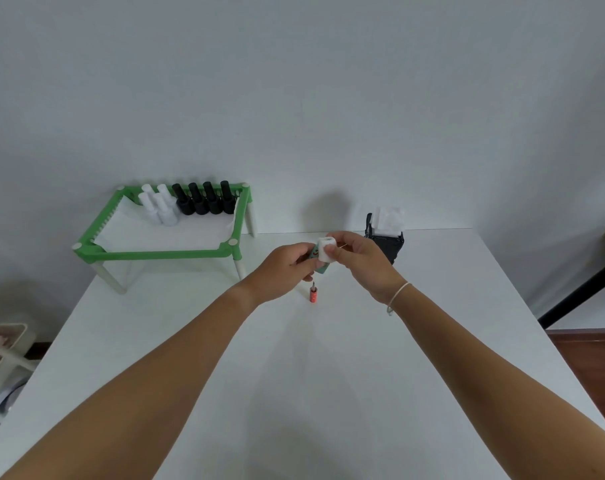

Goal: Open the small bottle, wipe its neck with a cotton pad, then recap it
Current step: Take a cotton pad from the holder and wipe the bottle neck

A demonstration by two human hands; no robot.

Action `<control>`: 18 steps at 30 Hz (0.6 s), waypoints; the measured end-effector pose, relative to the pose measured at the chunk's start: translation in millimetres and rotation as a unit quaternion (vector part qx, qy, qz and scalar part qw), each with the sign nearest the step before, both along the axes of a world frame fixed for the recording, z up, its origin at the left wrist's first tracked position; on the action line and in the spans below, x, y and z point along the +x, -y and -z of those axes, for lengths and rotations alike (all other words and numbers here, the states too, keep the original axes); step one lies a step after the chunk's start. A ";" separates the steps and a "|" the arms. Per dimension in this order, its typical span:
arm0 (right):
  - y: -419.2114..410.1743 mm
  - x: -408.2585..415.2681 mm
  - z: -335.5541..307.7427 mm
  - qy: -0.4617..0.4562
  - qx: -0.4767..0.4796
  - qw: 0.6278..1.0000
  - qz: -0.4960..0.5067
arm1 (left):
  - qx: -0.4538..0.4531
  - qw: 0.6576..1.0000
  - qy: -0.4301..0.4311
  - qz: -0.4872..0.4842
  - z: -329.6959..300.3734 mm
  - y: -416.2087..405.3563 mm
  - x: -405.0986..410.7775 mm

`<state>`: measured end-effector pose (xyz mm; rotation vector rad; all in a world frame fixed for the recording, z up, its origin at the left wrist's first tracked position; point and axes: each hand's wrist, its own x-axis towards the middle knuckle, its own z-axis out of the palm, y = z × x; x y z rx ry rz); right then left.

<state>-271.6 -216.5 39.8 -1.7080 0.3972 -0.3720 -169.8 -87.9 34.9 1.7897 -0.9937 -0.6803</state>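
Observation:
My left hand (283,268) grips a small green bottle (320,268) above the middle of the white table, tilted toward the right. My right hand (360,258) pinches a white cotton pad (326,250) that is wrapped over the bottle's top, so the neck is hidden. The bottle's red cap (313,294) lies on the table just below the hands, with its thin brush stem pointing up.
A green rack (162,252) on white legs stands at the back left, carrying several white bottles (159,204) and several black bottles (204,199). A black holder (389,242) with white cotton pads (387,218) sits behind my right hand. The table's right edge (523,296) drops to a floor.

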 end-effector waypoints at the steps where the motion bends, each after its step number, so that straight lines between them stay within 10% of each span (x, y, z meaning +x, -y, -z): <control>1: 0.9 0.6 -2.0 0.002 0.000 1.000 -0.002 | -0.012 1.000 -0.023 -0.001 -0.1 0.1 0.7; 7: -2.1 5.6 -3.8 0.027 0.029 0.998 0.055 | -0.145 0.935 -0.317 -0.061 14.0 9.7 -12.1; 18: -2.2 1.5 -7.0 0.037 -0.013 0.998 0.048 | -0.089 0.917 -0.388 -0.030 7.7 19.7 -14.6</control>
